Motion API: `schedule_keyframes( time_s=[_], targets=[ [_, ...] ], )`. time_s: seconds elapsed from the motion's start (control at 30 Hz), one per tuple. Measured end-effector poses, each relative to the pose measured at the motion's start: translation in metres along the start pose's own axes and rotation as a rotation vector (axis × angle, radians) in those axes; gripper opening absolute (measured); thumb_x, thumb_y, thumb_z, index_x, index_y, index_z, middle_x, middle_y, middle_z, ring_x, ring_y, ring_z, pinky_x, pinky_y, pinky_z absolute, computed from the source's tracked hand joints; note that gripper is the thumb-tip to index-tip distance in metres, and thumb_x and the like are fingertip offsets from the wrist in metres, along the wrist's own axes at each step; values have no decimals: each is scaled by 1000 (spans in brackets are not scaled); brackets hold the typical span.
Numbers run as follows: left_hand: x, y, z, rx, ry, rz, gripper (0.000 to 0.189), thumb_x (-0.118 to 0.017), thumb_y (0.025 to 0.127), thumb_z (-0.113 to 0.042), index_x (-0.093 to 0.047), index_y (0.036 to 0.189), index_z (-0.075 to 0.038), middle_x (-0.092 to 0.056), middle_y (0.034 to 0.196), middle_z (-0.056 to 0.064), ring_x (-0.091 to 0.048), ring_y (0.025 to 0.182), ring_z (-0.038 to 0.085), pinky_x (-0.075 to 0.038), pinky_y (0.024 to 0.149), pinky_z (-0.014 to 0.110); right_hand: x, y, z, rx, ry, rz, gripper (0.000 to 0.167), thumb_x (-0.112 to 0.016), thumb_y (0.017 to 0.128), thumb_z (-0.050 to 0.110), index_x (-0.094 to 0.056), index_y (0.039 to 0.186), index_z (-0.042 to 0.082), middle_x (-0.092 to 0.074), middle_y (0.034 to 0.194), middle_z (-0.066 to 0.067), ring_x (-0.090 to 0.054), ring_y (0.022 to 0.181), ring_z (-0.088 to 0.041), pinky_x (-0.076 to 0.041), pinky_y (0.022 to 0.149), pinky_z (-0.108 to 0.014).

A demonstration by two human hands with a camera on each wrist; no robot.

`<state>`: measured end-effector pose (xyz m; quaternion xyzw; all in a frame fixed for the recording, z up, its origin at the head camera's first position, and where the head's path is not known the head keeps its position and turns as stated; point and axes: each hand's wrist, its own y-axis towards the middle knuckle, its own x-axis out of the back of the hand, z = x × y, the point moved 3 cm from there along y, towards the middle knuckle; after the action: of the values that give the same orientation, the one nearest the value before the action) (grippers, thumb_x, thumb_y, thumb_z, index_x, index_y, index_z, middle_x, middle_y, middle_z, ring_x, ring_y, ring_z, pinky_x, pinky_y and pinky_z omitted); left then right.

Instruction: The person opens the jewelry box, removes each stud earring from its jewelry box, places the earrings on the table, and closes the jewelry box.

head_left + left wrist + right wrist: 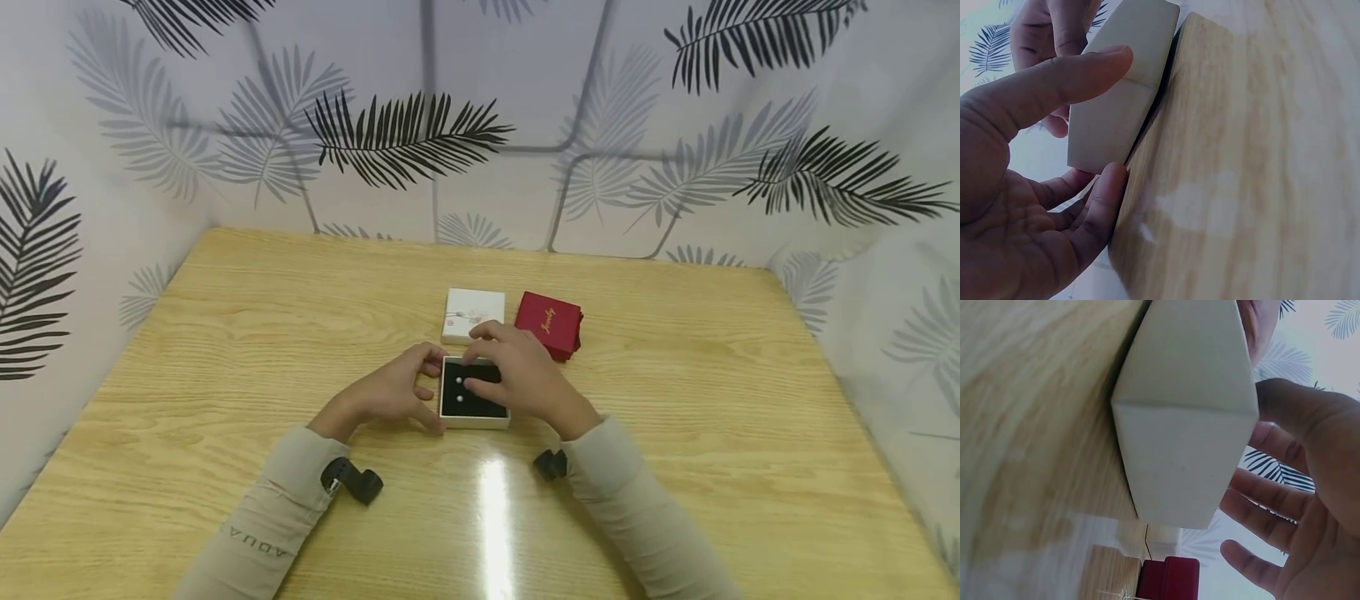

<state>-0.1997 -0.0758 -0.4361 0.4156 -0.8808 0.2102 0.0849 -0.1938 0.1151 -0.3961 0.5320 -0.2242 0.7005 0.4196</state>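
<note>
An uncovered white jewelry box (476, 422) stands on the table with a black insert (480, 406) inside. Two small pearl-like studs, one of them a far stud (459, 380) and the other a near stud (460, 399), sit at the insert's left side. My left hand (393, 387) holds the box by its left end; in the left wrist view its thumb lies against one wall and fingers touch the far corner. Over the box's right part hovers my right hand (525, 375), thumb and index finger apart above the insert, thumb tip close to the far stud. Fingertip contact inside the box is hidden.
Just behind the box lies a white lid or box (472, 307) with a printed design. To its right is a red box (550, 323) with gold lettering, apparently stacked on more red material. The wooden table (300, 292) meets a leaf-patterned backdrop at the back.
</note>
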Motion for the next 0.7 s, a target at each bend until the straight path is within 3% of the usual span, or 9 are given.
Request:
schedule_keyframes(
  time_s=[0.37, 0.7],
  targets=[
    [2, -1, 0, 2, -1, 1, 90, -90, 68, -5, -37, 141, -8, -41, 143, 16, -49, 130, 35, -50, 106, 42, -1, 1, 7, 17, -49, -89, 14, -78, 86, 27, -80, 99, 22, -60, 139, -11, -57, 128, -31, -49, 102, -56],
    [3, 0, -1, -8, 2, 17, 91, -90, 69, -5, -35, 142, -6, -39, 145, 19, -47, 133, 37, -50, 107, 43, -3, -1, 12, -49, -60, -123, 8, -81, 84, 29, -81, 90, 24, -58, 141, -10, -54, 132, -33, -43, 107, -57]
  ],
)
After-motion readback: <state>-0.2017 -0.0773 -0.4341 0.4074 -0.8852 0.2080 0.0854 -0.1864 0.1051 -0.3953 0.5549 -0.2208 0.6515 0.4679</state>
